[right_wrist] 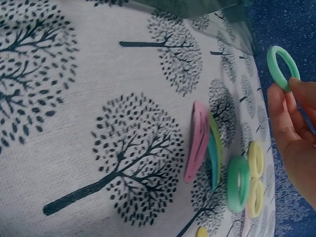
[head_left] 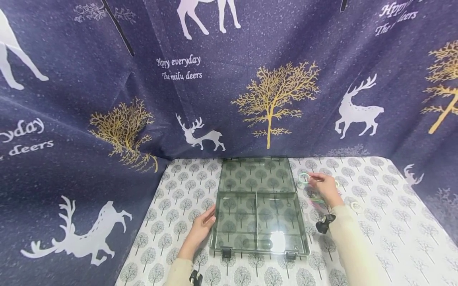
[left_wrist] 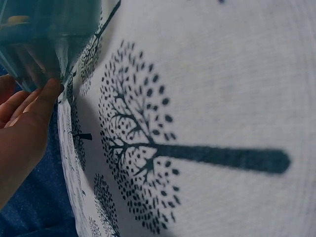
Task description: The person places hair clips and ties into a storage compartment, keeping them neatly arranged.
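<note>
A see-through grey-green plastic box (head_left: 236,216) lies on the tree-print cloth, its lid (head_left: 257,173) folded back. Upright dividers split its inside, and I see nothing in the compartments. Against the box's left side rests my left hand (head_left: 202,228), fingers fairly straight, also seen touching the lower edge in the left wrist view. To the right of the lid, my right hand (head_left: 325,189) pinches a mint-green hair tie (right_wrist: 273,69) between thumb and fingertips, held above the cloth. Below it lie a pink hair clip (right_wrist: 197,143), a teal clip (right_wrist: 213,158) and a yellow-green clip (right_wrist: 216,140).
Near the clips sit a thicker green hair tie (right_wrist: 232,185) and two pale yellow hair ties, an upper yellow tie (right_wrist: 252,159) and a lower yellow tie (right_wrist: 252,198). A cream round item (head_left: 356,206) lies beside the right forearm. A dark blue deer-print curtain (head_left: 214,99) hangs behind.
</note>
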The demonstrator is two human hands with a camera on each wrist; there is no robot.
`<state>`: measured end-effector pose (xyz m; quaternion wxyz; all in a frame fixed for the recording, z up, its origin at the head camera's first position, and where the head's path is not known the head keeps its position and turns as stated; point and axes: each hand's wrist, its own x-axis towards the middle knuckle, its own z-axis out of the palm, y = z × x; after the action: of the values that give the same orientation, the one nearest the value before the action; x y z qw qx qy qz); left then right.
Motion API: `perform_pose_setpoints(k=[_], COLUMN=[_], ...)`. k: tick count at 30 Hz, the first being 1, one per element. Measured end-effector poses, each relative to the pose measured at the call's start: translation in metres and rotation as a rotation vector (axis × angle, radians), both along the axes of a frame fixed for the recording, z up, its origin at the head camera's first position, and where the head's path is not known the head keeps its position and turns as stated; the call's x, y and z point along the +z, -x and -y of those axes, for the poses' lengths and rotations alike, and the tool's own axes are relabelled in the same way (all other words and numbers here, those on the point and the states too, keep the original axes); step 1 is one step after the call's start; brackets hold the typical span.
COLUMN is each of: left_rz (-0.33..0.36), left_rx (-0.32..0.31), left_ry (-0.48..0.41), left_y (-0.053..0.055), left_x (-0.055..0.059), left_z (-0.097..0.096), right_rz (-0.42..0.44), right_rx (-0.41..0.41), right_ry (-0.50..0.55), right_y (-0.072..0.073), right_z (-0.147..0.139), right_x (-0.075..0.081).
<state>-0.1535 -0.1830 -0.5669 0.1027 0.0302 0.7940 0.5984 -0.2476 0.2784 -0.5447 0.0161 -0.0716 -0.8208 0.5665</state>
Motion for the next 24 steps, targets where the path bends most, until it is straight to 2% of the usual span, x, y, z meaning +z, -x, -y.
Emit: perform_pose_setpoints(k=[7,12,19,21,23,24], left_rz=[0.007,0.007,0.008,0.006,0.009,0.011], left_rx=[0.005,0.008,0.005,0.007,0.007,0.011], left_ry=[-0.006,-0.002,-0.012,-0.027,-0.04,-0.04], left_y=[-0.001,-0.001,0.0,-0.001,-0.003,-0.003], left_x=[0.001,0.001,0.001,0.001,0.008,0.008], left_z=[0.001,0.002,0.002,0.002,0.0,-0.001], right_rz=[-0.019,-0.028,-0.006,0.008,0.021,0.027], right_rx=[0.009,0.03,0.032,0.04,0.045,0.052], right_ry=[0.033,0.112,0.261,0.268,0.282,0.276], right_y=[0.001,0.002,0.004,0.004,0.004,0.004], right_z=[0.006,0.012,0.023,0.025,0.027,0.029], right_x=[0.006,0.012,0.02,0.022,0.024,0.025])
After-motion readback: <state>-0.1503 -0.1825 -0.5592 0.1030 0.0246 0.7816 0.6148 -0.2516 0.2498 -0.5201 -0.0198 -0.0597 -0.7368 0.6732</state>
